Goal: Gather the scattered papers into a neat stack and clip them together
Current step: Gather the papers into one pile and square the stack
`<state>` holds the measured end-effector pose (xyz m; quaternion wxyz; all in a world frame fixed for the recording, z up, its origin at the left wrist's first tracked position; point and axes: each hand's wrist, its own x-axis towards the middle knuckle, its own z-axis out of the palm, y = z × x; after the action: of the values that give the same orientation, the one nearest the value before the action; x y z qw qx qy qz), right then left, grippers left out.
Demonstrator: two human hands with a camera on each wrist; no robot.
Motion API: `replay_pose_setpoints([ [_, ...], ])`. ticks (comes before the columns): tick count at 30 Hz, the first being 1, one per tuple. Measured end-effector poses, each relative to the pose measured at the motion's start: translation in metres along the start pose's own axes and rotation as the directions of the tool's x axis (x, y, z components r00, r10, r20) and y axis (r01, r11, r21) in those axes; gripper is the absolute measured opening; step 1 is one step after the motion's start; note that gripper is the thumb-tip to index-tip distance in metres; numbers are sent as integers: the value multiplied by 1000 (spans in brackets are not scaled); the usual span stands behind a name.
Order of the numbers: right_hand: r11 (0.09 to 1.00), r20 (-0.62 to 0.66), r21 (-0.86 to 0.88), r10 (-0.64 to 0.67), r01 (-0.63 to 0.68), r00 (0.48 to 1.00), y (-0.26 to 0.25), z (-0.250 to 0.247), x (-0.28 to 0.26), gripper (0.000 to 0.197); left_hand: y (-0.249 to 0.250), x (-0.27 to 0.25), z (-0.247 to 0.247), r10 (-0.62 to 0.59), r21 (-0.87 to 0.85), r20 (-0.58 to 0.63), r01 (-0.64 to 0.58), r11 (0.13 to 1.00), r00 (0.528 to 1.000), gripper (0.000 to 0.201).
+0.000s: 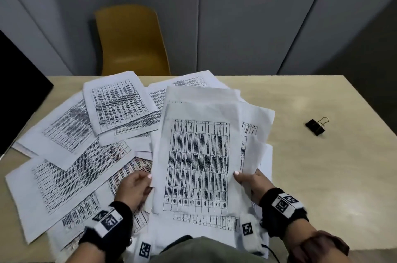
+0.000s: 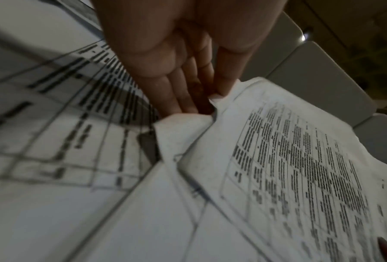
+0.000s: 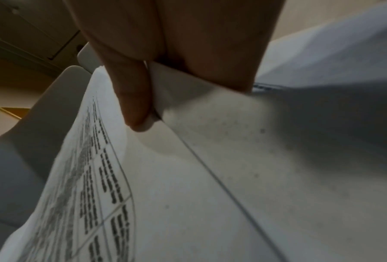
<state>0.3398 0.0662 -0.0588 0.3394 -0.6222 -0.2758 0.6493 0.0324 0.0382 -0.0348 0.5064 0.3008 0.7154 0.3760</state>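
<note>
I hold a small bundle of printed sheets (image 1: pixel 198 155) raised over the table's middle, a table of black text facing up. My left hand (image 1: pixel 137 187) grips its left edge, thumb on top and fingers (image 2: pixel 179 92) beneath. My right hand (image 1: pixel 249 181) pinches the right edge between thumb (image 3: pixel 134 99) and fingers. Several more printed papers (image 1: pixel 71 155) lie fanned and overlapping across the left and centre of the table. A black binder clip (image 1: pixel 315 126) with brass-coloured handles sits alone on the right side, well away from both hands.
The beige table (image 1: pixel 322 177) has bare surface on its right half around the clip. A mustard chair (image 1: pixel 131 41) stands behind the far edge. A dark panel (image 1: pixel 19 95) borders the table's left side. Grey walls lie beyond.
</note>
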Motion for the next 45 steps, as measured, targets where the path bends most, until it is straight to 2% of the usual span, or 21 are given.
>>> replay_pose_setpoints([
  [1, 1000, -8, 15, 22, -22, 1000, 2, -1, 0, 13, -2, -2, 0, -14, 8, 31, 14, 1000, 999, 8],
  [4, 996, -1, 8, 83, -83, 997, 9, -8, 9, 69, 10, -10, 0, -34, -60, 84, 39, 997, 996, 4],
  [5, 996, 15, 16, 93, -93, 996, 10, -9, 12, 76, 16, -13, 0, -25, -66, 116, 33, 997, 993, 16],
  [7, 993, 24, 26, 118, -118, 993, 2, -3, 5, 65, 25, -18, 5, -39, 24, 232, 34, 999, 972, 42],
  [9, 994, 49, -50, 96, -94, 994, -1, 4, 3, 38, 28, -24, 16, -118, 138, 262, 84, 987, 958, 41],
  [10, 991, 35, -97, 92, -88, 995, 2, 5, 6, 47, 29, -25, 20, -118, 184, 250, 73, 980, 961, 40],
  [12, 989, 8, -139, 48, -47, 999, -1, 9, 5, 80, 32, -26, 25, -134, 224, 209, 86, 971, 969, 42],
  [15, 997, 39, -71, 14, -11, 999, -11, 6, 4, 79, 33, -24, 18, -149, 190, 177, 115, 975, 973, 84],
  [16, 996, 49, -78, 42, -38, 998, -14, 5, 4, 75, 35, -25, 16, -145, 186, 183, 111, 976, 972, 88],
  [18, 974, 41, -213, 91, -80, 995, -13, 9, 3, 50, 39, -29, 17, -143, 161, 229, 108, 981, 963, 82],
  [20, 959, -42, -270, 73, -82, 996, -8, 16, 8, 38, 34, -30, 20, -153, 196, 241, 107, 975, 958, 62],
  [23, 969, -81, -242, 28, -47, 996, -4, 28, 12, 41, 42, -33, 15, -81, 150, 157, 57, 987, 984, 16],
  [25, 966, -101, -259, 0, -26, 995, -10, 37, 14, 36, 38, -23, -4, 48, -12, 13, -48, 999, 999, 18],
  [27, 973, -120, -233, -25, -3, 992, -15, 42, 19, 30, 27, -8, -32, 73, -73, -213, -91, 993, 974, 20],
  [29, 969, -124, -244, -56, 25, 991, -21, 50, 21, 28, 8, 9, -69, 136, 96, -412, -106, 990, 901, 29],
  [31, 967, -128, -254, -52, 18, 990, -23, 56, 24, 23, -13, 25, -106, 158, 404, -484, 59, 913, 860, 49],
  [33, 962, -128, -275, -30, -6, 991, -22, 59, 25, 20, -30, 28, -131, 7, 582, -469, 303, 755, 883, 67],
  [35, 955, -135, -294, -13, -28, 991, -20, 59, 26, 24, -44, 24, -139, -144, 655, -412, 402, 639, 900, 71],
  [42, 935, -93, -332, 99, -125, 991, -25, 54, 22, 27, -49, -14, -93, -186, 845, -223, 285, 453, 957, 73],
  [44, 927, -106, -346, 112, -142, 988, -24, 53, 23, 34, -43, -24, -85, -83, 884, -231, 245, 398, 969, 68],
  [45, 920, -128, -356, 123, -161, 984, -22, 52, 24, 39, -41, -23, -87, -6, 880, -255, 234, 414, 967, 63],
])
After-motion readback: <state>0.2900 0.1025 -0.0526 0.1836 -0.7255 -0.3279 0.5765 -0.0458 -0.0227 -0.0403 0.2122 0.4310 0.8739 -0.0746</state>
